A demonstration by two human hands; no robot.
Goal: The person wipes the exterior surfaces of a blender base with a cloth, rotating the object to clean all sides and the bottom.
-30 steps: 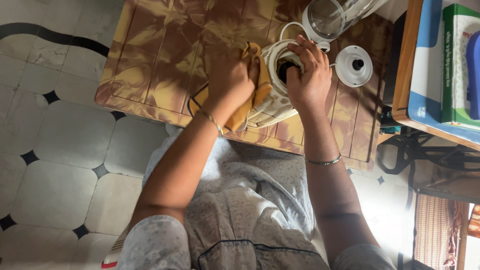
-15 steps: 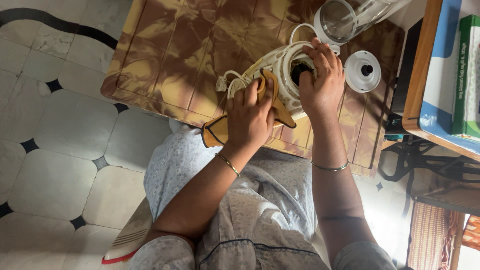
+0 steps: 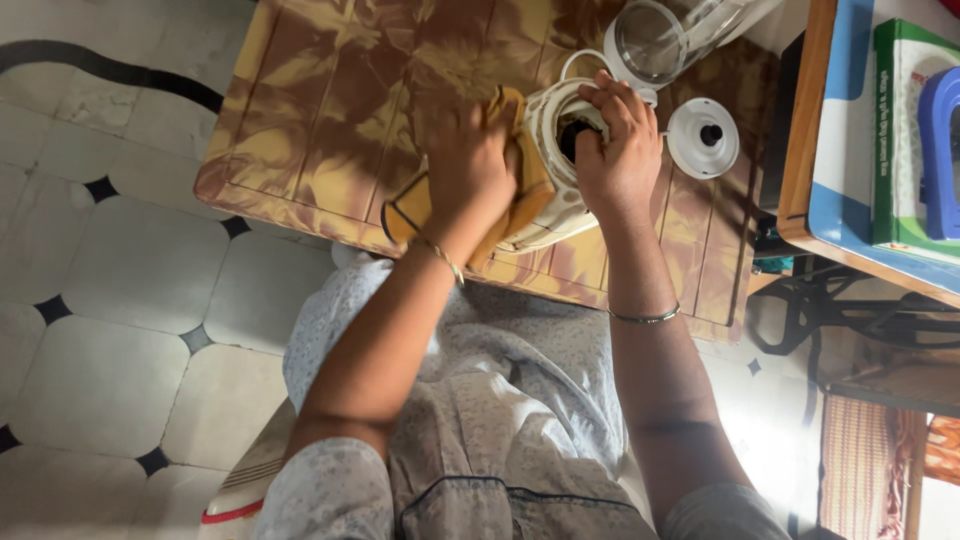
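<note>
Here, cream appliance base [image 3: 556,200], clear jar [image 3: 655,42] empty

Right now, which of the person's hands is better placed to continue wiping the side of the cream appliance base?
Left. The left hand already presses the yellow cloth against the side of the cream appliance base. The right hand grips the base's top opening and steadies it, with no cloth in it.

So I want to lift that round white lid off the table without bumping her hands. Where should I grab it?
Pinch the dark knob at the centre of the white lid, coming straight down from above. The lid lies flat, knob up, on the brown table, just clear of the right hand holding the cream appliance.
</note>
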